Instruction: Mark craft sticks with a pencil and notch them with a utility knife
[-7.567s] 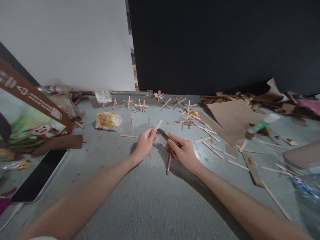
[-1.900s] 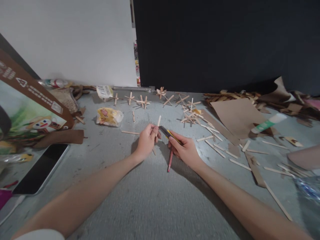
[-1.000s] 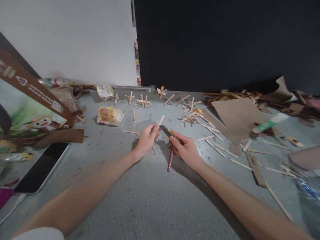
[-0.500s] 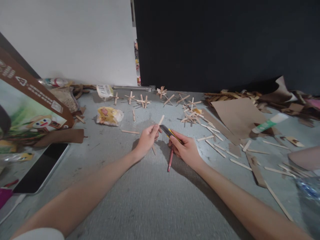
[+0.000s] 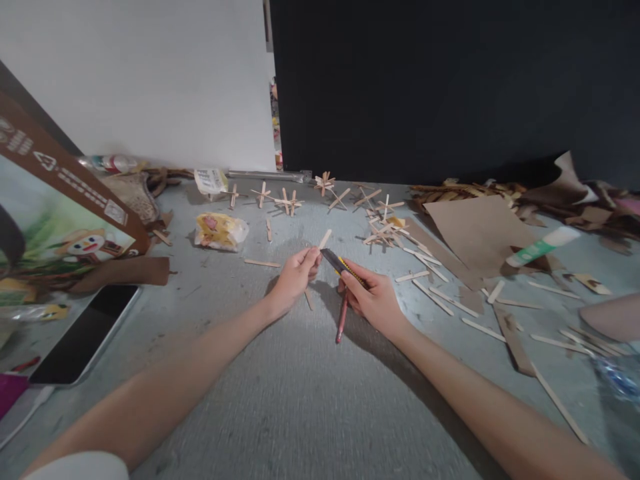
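On the grey counter [image 5: 270, 407], from the left, lie one black-screened rectangular phone [image 5: 85, 337] and one yellow-and-white plastic packet [image 5: 220, 231]. Next, above the counter's middle, the left hand's [image 5: 299, 273] grip pinches one pale, flat wooden stick [image 5: 325, 238], its long axis slanting up and rightward, free end pointing away. One black-and-yellow utility knife [image 5: 335, 259] points up-left at it, though whether they touch is hard to tell; the right hand's [image 5: 373, 300] grip wraps it. One slim red pencil [image 5: 342, 321] shows beneath that hand, pointing downward. Farther right lies one green-and-white cylindrical tube [image 5: 543, 247]
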`<state>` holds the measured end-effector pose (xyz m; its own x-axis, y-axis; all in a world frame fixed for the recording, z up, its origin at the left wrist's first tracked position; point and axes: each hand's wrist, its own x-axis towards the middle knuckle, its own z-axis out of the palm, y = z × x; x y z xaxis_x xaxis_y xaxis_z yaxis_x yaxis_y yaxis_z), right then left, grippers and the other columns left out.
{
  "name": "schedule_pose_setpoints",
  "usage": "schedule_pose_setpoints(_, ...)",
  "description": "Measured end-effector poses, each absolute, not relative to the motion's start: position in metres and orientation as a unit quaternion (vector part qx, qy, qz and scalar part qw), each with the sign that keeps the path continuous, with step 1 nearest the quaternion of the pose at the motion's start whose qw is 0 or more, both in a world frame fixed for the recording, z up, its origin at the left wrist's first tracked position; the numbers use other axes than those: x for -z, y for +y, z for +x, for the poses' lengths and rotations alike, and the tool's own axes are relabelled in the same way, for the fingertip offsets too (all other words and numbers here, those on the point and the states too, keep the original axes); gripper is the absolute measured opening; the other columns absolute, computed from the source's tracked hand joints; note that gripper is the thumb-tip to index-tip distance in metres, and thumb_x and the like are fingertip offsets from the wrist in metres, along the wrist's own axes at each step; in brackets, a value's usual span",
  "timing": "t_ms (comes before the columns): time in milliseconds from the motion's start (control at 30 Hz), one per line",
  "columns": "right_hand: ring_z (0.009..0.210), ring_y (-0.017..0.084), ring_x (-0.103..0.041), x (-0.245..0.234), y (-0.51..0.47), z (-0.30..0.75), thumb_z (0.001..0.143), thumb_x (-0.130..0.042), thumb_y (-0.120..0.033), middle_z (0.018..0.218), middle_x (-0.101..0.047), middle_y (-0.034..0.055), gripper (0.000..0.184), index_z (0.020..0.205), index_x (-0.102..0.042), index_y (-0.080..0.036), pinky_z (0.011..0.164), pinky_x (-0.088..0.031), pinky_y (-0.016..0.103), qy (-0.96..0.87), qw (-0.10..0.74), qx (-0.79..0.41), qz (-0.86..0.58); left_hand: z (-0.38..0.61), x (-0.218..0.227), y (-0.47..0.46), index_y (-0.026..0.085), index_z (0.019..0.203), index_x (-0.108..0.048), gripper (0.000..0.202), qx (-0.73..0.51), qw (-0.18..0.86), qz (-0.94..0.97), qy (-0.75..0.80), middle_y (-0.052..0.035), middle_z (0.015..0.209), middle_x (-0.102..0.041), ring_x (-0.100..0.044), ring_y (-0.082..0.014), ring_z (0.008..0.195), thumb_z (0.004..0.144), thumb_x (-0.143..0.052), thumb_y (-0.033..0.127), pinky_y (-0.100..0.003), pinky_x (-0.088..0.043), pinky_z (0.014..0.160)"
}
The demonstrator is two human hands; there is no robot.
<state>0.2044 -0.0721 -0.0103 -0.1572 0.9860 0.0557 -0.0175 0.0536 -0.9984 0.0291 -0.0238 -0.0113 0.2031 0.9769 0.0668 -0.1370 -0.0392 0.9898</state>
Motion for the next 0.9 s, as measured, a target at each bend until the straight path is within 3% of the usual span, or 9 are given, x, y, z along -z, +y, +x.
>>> schedule_pose_setpoints(300,0.045,0.006,-0.036,0.0125,-0.0719,0.2048,0.090,-0.066,-0.057,0.071,-0.057,-0.0027,0.052,0.121,-0.070,-0.016,0.040,-0.028,0.023,-0.549,0.480,-0.525,-0.438,0.0287,0.0062,-0.0256,0.021,0.071,-0.046,0.047,-0.484,0.586,0.516,0.395,0.0094,0.058,-0.022,-0.018,-0.0080,0.048,0.088,-0.062,0.063,-0.024,-0.013,0.047)
schedule_pose_setpoints(667,0.045,0.006,-0.034,0.0140,-0.0709,0.2050,0.089,-0.067,-0.056,0.070,-0.055,-0.0038,0.063,0.133,-0.065,-0.013,0.040,-0.026,0.023,-0.538,0.484,-0.533,-0.439,0.0298,0.0077,-0.0235,0.021,0.071,-0.045,0.047,-0.489,0.609,0.493,0.384,0.0100,0.058,-0.022,-0.019,-0.0074,0.047,0.090,-0.062,0.061,-0.023,-0.015,0.047)
schedule_pose_setpoints(900,0.045,0.007,-0.030,0.0157,-0.0706,0.2027,0.086,-0.069,-0.057,0.060,-0.040,-0.0087,0.068,0.136,-0.064,-0.012,0.041,-0.023,0.023,-0.528,0.493,-0.534,-0.440,0.0296,0.0064,-0.0254,0.021,0.072,-0.045,0.047,-0.484,0.632,0.480,0.369,0.0102,0.058,-0.021,-0.017,-0.0070,0.047,0.089,-0.064,0.061,-0.024,-0.013,0.046)
